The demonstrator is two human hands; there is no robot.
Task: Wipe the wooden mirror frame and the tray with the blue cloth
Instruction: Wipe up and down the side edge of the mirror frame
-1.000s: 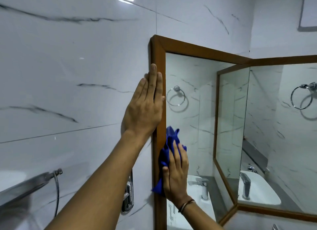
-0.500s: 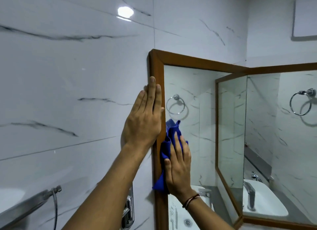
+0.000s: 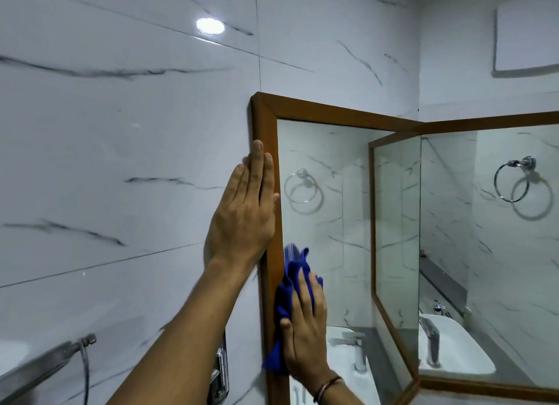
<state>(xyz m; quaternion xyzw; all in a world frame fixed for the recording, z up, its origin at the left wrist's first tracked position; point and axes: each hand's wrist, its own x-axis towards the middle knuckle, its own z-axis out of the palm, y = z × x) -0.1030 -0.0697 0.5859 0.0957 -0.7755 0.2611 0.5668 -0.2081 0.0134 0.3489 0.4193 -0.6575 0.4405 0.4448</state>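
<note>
A wooden mirror frame (image 3: 267, 126) runs around a corner mirror on the marble wall. My left hand (image 3: 242, 220) lies flat, fingers together and pointing up, across the wall and the frame's left upright. Below it my right hand (image 3: 304, 332) presses the blue cloth (image 3: 287, 286) against the inner edge of that upright, low on the mirror. Part of the cloth hangs under my palm. No tray is in view.
A chrome tap fitting (image 3: 219, 371) and a hose (image 3: 86, 371) stick out of the wall at the lower left. The mirror reflects a white basin (image 3: 453, 353) with a tap and a towel ring (image 3: 512, 181). A white wall panel (image 3: 526, 32) sits at the upper right.
My right hand rose with the cloth along the frame's left upright half a second ago and has now slid back down. The view tilted upward. My left hand stays flat on the frame.
</note>
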